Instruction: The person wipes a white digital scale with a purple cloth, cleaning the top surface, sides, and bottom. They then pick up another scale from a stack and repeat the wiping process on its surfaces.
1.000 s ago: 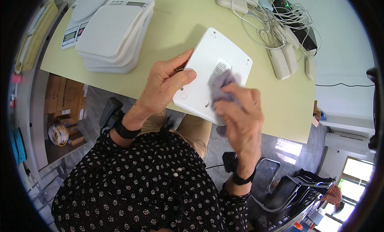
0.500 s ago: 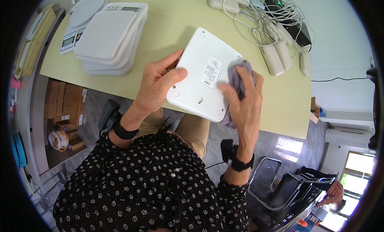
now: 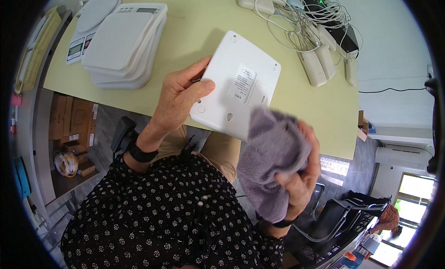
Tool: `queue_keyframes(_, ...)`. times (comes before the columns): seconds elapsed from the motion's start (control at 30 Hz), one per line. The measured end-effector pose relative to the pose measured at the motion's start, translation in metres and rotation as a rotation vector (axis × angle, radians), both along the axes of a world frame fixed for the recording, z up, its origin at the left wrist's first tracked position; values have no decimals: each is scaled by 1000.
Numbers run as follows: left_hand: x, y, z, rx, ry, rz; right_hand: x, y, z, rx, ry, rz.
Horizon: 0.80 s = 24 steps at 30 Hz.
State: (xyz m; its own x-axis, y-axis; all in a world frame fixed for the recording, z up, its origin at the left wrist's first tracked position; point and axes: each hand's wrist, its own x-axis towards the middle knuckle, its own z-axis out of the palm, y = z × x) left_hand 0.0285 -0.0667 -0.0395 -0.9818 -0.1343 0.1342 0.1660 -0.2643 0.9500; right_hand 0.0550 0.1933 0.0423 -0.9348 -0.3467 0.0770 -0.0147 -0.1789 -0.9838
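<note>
A pale green table (image 3: 194, 18) is spreading out beneath and beyond the white device (image 3: 223, 86), whose near edge is jutting toward the person past the table's border. A tangle of white cables and adapters (image 3: 313, 68) is lying to the device's far right, and a stack of white scales (image 3: 118, 44) is sitting to its left. The device itself is showing its flat, glossy underside, a rounded rectangle that is standing askew in the person's grasp. A fluffy grey-purple cloth (image 3: 273, 162) is covering its near right corner from view; whether the two are touching cannot be told. The hands are staying apart: the left hand (image 3: 181, 97) is clamping the device's left edge, thumb on top and fingers behind, while the right hand (image 3: 301, 190) is clutching the cloth to the near right of it. On the device's face, a printed label (image 3: 242, 83) is filling the middle, a rectangular hatch (image 3: 258, 93) is adjoining it on the right, and a keyhole slot (image 3: 229, 117) is opening nearer the person. Round feet and smaller screw holes (image 3: 234, 35) are marking its visible corners.
</note>
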Motion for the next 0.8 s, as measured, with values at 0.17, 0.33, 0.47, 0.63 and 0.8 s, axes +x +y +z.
queue_keyframes(0.17,1,-3,-3,-14,-6,6,-37,-37,-14,689,489,-111)
queue_keyframes(0.33,1,-1,-6,68,-15,-3,-33,-61,-25,957,837,87)
queue_keyframes(0.47,2,-2,-7,52,-21,-32,-59,-59,-32,1090,878,-51)
queue_keyframes(0.63,5,-3,-6,38,-63,-50,-111,-69,-33,1027,898,-124)
queue_keyframes(0.8,5,-8,-1,-27,-115,-80,-116,-99,-30,885,1020,92)
